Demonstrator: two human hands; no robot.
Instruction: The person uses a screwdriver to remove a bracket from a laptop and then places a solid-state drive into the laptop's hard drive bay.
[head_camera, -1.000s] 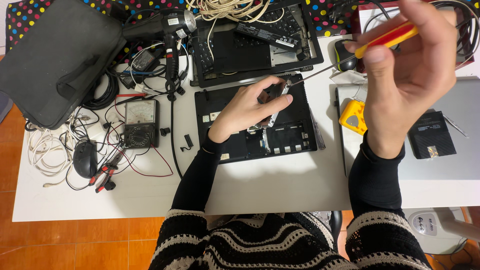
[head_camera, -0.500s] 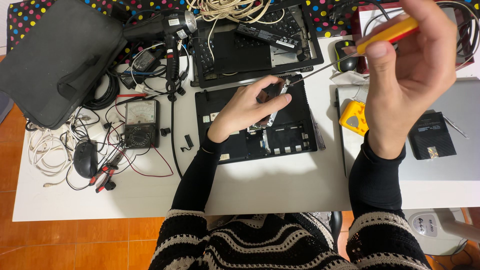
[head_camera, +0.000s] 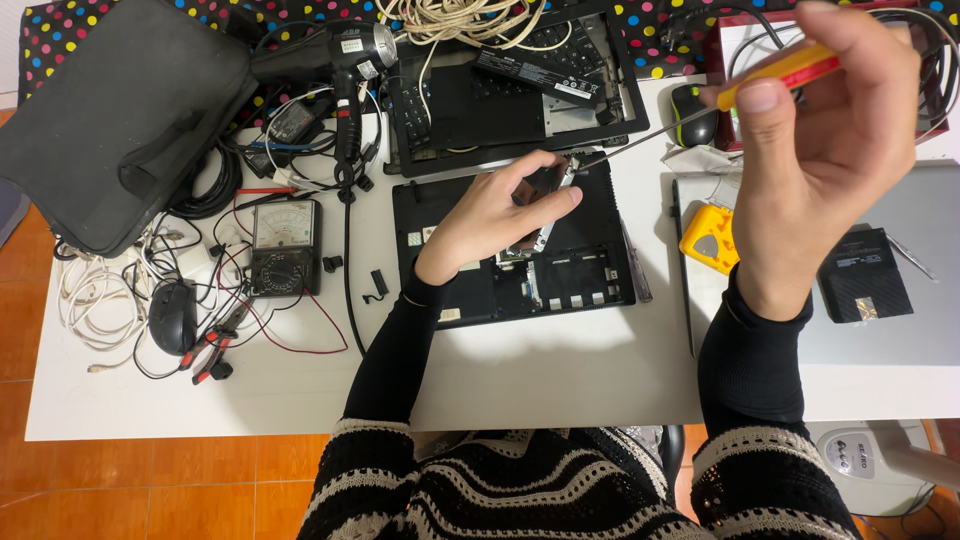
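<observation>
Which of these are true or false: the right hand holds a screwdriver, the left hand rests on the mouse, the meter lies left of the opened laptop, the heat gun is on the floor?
1. The right hand holds a screwdriver. True.
2. The left hand rests on the mouse. False: it grips a metal-framed part over the opened laptop base; the black mouse lies untouched at the far left.
3. The meter lies left of the laptop base. True.
4. The heat gun is on the floor. False: the heat gun lies on the table.
</observation>
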